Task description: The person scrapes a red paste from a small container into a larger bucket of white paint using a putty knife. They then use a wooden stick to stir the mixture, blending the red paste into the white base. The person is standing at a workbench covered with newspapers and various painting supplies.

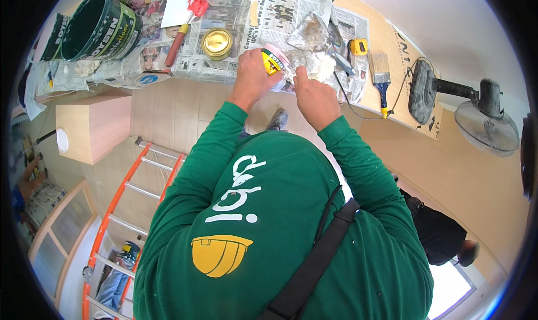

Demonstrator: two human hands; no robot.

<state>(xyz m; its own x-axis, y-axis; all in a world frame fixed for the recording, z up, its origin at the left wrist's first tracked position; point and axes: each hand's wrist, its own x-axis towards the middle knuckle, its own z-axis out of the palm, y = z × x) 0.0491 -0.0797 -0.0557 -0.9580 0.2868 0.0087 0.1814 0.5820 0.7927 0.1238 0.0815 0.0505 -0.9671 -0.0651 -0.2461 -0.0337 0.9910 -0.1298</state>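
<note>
At the near edge of the newspaper-covered bench (pixel 358 96), your left hand (pixel 253 76) was wrapped around a small pink-lidded tub (pixel 274 59), and your right hand (pixel 314 96) pinched clear plastic wrap (pixel 305 62) just beside it. The tub appeared light, rigid and possibly slick; its side wall was judged the best hold.

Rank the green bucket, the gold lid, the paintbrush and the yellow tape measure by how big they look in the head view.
1. Green bucket, clearly largest.
2. Paintbrush, long but narrow.
3. Gold lid; close to the paintbrush in area, so their order is unsure.
4. Yellow tape measure, smallest.
</note>
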